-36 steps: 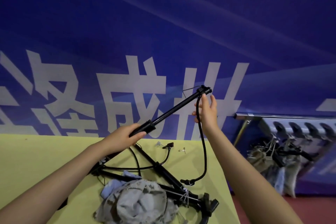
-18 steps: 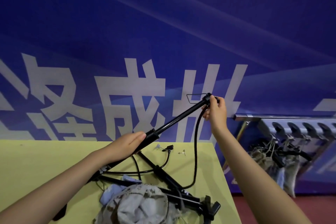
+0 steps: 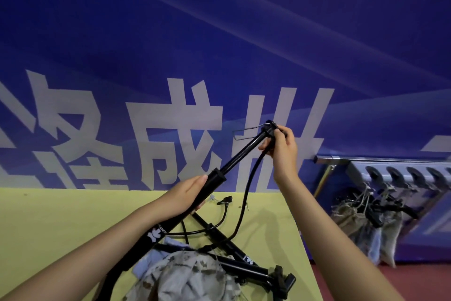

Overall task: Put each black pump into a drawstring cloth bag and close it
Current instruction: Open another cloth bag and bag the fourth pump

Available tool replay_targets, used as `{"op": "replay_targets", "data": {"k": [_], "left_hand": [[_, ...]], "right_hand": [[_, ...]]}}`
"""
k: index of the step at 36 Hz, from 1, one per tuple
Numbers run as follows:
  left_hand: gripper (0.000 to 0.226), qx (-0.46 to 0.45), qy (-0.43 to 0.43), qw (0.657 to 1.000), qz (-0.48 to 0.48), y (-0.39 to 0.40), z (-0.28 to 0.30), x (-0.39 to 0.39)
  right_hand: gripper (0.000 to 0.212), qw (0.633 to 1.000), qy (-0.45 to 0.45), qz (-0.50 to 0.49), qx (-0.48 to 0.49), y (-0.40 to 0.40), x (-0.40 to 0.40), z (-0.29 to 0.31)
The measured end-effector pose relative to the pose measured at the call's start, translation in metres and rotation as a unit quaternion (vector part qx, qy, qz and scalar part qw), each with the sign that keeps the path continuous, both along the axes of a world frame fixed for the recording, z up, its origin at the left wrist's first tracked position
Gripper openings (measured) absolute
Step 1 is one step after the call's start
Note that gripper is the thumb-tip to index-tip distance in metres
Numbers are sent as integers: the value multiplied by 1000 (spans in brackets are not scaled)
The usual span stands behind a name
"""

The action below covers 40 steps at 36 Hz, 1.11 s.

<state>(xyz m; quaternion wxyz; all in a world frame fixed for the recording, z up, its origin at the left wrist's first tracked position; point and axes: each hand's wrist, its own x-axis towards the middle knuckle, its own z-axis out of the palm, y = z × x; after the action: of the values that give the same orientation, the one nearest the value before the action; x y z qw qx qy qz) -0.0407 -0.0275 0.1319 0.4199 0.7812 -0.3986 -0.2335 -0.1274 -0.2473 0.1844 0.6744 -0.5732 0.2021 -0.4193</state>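
Black pump gripped by both left hand and right hand; its lower end is hidden.

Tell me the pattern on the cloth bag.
Camouflage, tan and grey blotches, on the bag; head view.

A packing station in what looks like a sports or event hall: a yellow counter stands against a blue banner printed with large white Chinese characters, with a red floor and a metal rack hung with bagged goods alongside.
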Motion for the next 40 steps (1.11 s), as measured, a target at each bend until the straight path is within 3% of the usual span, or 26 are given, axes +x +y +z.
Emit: {"op": "replay_targets", "data": {"k": [15, 26, 32, 35, 38, 40], "left_hand": [[53, -86, 9, 995, 41, -17, 28, -4], [38, -133, 13, 983, 125, -12, 32, 3], [43, -154, 32, 978, 139, -14, 30, 4], [42, -177, 42, 974, 135, -16, 32, 8], [48, -219, 29, 958, 183, -23, 45, 19], [55, -254, 47, 938, 229, -27, 58, 28]], "right_hand": [[19, 996, 11, 63, -63, 42, 15, 7], [21, 988, 15, 113, -103, 84, 25, -6], [20, 983, 15, 139, -119, 90, 25, -4], [23, 976, 51, 176, -117, 86, 27, -8], [48, 954, 127, 249, -111, 90, 29, -28], [44, 924, 190, 303, -134, 95, 28, -47]]}}
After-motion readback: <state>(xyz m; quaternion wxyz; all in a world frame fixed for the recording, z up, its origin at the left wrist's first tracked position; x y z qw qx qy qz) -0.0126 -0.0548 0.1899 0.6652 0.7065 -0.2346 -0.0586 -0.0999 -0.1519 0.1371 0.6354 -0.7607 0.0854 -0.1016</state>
